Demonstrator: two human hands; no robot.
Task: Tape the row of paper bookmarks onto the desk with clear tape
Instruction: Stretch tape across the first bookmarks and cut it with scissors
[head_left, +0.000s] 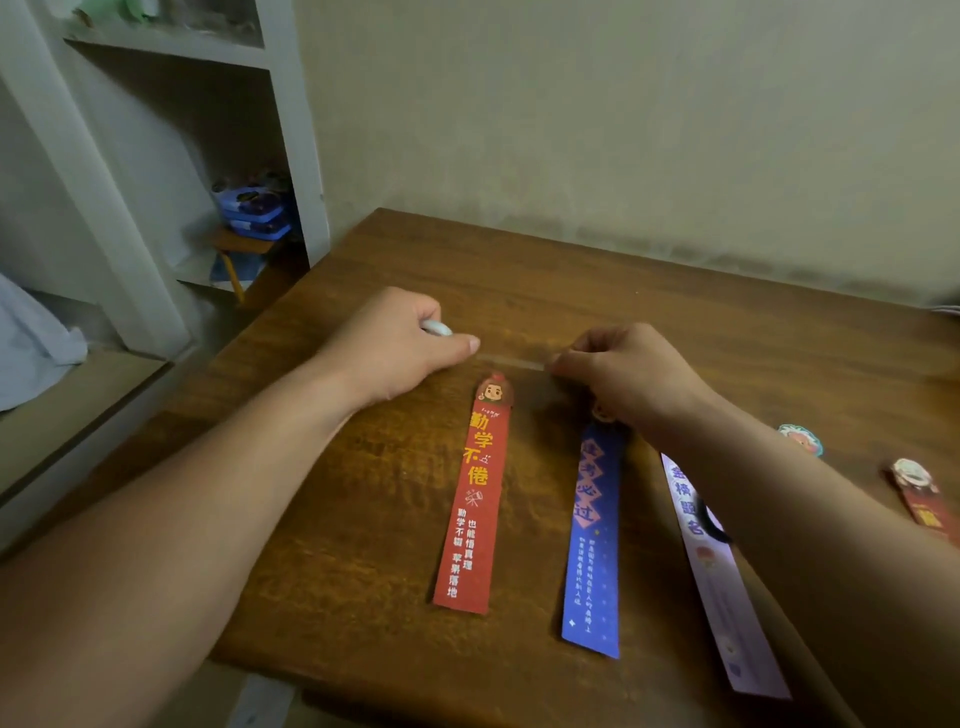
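Plain beige walls are meeting behind a dark brown wooden bench (675, 312), with white shelving (171, 130) standing off its left edge. Both hands are hovering near the bench's middle, stretching a strip of clear tape (511, 361) between them. The left hand (400, 348) is curling closed around a small white tape roll (437, 328); the right hand (623, 371) is pinching the strip's free end. Just below the strip, a red paper bookmark (475, 499), a blue paper bookmark (595, 540) and a pale lilac paper bookmark (722, 587) are lying side by side, running toward the near edge. Bare wood is lying open beyond the hands toward the far edge.
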